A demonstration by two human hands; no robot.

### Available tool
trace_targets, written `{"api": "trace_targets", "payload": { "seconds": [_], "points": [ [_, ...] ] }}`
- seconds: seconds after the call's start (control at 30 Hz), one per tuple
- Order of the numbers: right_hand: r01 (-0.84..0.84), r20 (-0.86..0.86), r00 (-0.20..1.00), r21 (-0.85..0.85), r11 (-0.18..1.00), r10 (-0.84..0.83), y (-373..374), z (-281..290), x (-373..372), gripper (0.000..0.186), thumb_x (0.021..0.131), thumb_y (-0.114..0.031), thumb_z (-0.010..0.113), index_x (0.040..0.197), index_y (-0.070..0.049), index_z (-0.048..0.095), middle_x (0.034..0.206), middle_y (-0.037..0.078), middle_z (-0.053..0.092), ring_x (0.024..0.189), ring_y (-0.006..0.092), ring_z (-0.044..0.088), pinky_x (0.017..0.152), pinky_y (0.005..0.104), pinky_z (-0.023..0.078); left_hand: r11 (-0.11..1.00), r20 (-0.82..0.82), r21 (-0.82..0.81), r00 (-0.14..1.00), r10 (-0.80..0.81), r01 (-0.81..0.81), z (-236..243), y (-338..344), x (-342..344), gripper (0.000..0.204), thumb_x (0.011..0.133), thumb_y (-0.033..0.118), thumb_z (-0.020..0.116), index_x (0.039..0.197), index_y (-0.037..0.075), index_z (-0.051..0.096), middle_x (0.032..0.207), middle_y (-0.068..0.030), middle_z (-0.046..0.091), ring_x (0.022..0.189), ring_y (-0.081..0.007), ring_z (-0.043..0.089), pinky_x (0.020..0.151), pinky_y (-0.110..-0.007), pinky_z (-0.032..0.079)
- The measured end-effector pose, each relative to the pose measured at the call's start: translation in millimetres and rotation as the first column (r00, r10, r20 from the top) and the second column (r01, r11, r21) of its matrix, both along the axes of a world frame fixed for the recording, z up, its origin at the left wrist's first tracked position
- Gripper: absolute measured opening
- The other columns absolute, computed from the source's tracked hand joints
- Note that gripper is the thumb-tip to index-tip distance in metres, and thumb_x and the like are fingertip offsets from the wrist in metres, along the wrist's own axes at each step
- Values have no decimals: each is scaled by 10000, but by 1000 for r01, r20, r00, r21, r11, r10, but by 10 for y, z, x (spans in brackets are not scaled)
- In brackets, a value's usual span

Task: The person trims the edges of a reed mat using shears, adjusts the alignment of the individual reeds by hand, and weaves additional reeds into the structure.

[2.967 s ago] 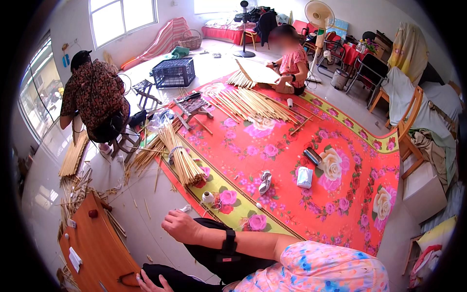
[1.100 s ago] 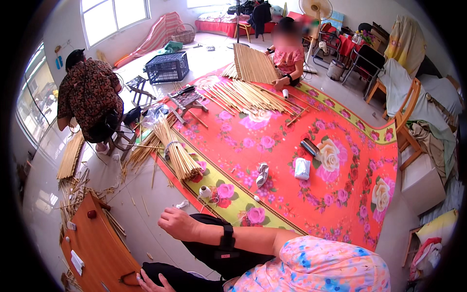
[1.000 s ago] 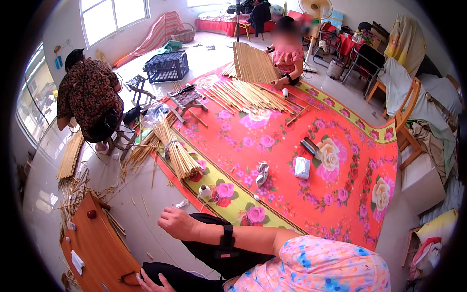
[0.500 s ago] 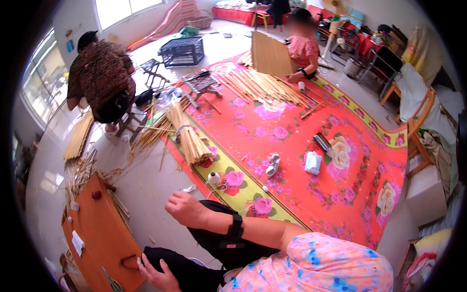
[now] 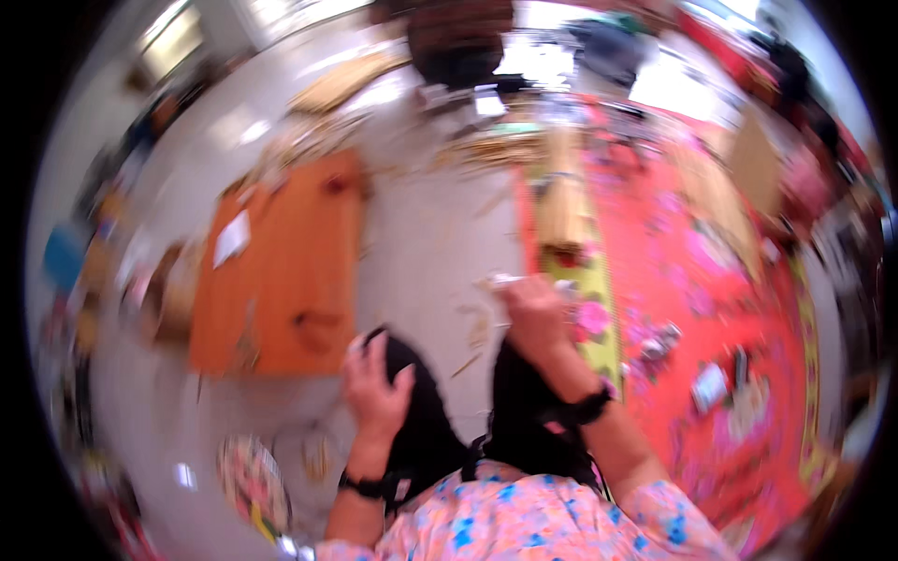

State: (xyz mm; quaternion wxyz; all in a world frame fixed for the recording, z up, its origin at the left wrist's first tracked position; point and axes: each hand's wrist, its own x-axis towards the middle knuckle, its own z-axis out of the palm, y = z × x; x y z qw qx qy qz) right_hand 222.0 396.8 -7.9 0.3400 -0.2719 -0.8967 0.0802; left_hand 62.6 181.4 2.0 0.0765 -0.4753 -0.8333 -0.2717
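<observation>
My left hand [image 5: 376, 385] rests on my left knee in black trousers [image 5: 416, 393], fingers apart and holding nothing. Beside it is an orange-brown wooden table [image 5: 271, 243], with a small dark bent object [image 5: 316, 323] near its closest corner. Over my right knee is my right hand [image 5: 535, 316], its fingers curled in; no held thing shows, though motion smears them. A small white scrap [image 5: 505, 280] appears right by its fingertips. Past that hand, a tied bundle of pale thin sticks [image 5: 561, 210] lies on the flowered mat's yellow border [image 5: 599, 271].
The red flowered mat [image 5: 692, 393] spreads to the right, bearing a white packet [image 5: 709, 387] and a grey object [image 5: 660, 342]. Loose sticks [image 5: 496, 150] lie ahead on the floor. One person [image 5: 458, 42] is at the far middle, another [image 5: 804, 182] at the far right.
My view has swung left, so the table and both knees now appear farther into the picture. My left hand remains on the left knee, my right over the right knee.
</observation>
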Motion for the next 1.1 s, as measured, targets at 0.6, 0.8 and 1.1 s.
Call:
{"api": "trace_targets", "payload": {
  "seconds": [0.6,0.8,1.1],
  "points": [
    [15,15,1000,-36,999,-15,297,-24,310,99,876,-109,650,926,-25,665,856,88,667,781,228,637,705,329,512,837,57,-316,872,486,-446,-438,-1971,-772,509,796,199,699,1256,55,536,1323,-229,426,1219,-383,444,1006,-441,403],
    [-17,111,994,-45,999,22,500,-175,165,158,898,-165,632,966,-28,674,895,96,681,795,220,651,727,328,520,592,-266,-298,661,701,-748,-387,-3104,-602,561,752,200,720,1265,83,525,1324,-232,402,1237,-417,394,1026,-511,336],
    [-109,310,947,43,993,91,602,-296,-261,224,937,-230,583,1030,-39,655,953,104,686,852,251,666,728,347,522,164,-160,-69,173,972,-984,-718,-4823,72,602,825,146,652,1359,35,398,1383,-301,331,1246,-471,372,1019,-481,370]
  ]
}}
